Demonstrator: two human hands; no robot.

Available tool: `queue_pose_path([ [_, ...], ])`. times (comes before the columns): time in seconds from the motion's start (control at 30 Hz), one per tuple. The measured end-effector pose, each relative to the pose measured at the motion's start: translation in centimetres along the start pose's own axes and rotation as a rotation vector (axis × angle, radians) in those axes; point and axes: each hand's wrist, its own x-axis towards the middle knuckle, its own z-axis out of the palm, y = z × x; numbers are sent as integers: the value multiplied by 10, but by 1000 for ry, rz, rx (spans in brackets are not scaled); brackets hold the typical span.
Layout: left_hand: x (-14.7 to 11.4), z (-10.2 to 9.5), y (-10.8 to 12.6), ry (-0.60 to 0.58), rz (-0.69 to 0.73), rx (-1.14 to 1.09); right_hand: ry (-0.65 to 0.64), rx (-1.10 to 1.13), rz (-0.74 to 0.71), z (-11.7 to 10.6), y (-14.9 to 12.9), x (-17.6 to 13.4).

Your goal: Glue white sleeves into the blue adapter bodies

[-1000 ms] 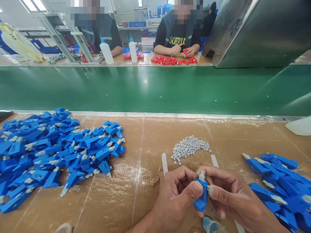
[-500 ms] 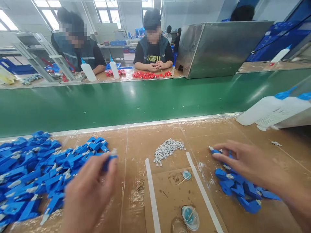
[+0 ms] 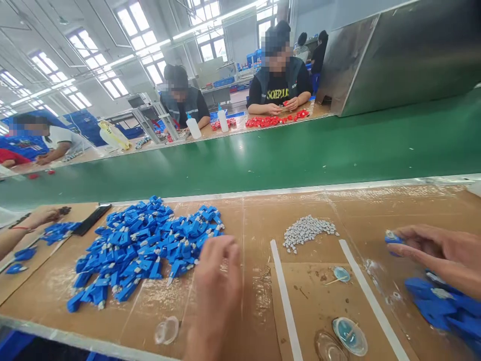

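My left hand [image 3: 220, 278], somewhat blurred, hovers at the right edge of a large pile of blue plastic pieces [image 3: 131, 240] with pale grey tips. Its fingers are curved with a gap at the thumb, and no piece shows in them. On the right, my right hand [image 3: 443, 248] pinches a blue piece [image 3: 393, 241] with a pale grey end between thumb and fingers. Beneath that hand lies a smaller heap of blue pieces [image 3: 436, 306]. Small grey bits [image 3: 308, 230] form a mound between my hands.
Two white tape strips [image 3: 285, 301] flank a cardboard sheet with a cup of blue liquid [image 3: 349, 336] and a smaller blue blob [image 3: 341, 274], each with a stick. A clear lid [image 3: 167, 331] lies left. Beyond runs a green belt [image 3: 240, 165]; co-workers sit across it and at left.
My view has swung left, showing more of the pile and another person's arm. The blue piece seen in my left hand no longer shows there; my right hand still holds one.
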Motion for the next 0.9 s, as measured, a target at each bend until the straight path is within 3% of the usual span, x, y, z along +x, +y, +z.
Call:
queue_pose_path([
  [0.07, -16, 27, 26, -193, -104, -306, -306, 367, -98, -4, -22, -17],
  [0.13, -26, 50, 47, -385, -274, -591, -487, 723, -235, 1, -49, -35],
  [0.23, -31, 77, 68, -667, -538, -964, -616, 887, -283, 17, -79, -53],
  [0.33, -29, 92, 75, -841, -663, -1184, -735, 999, -302, 29, -90, -58],
  [0.53, -18, 95, 61, -1195, -859, -1421, -766, 1033, -274, 32, -78, -60],
  [0.6, -11, 92, 54, -1146, -898, -1443, -694, 959, -206, 32, -71, -69],
  [0.73, 3, 95, 40, -906, -969, -1450, -576, 654, -134, 41, -59, -97],
  [0.9, 4, 115, 29, -830, -1012, -1436, -549, 575, -99, 59, -55, -116],
])
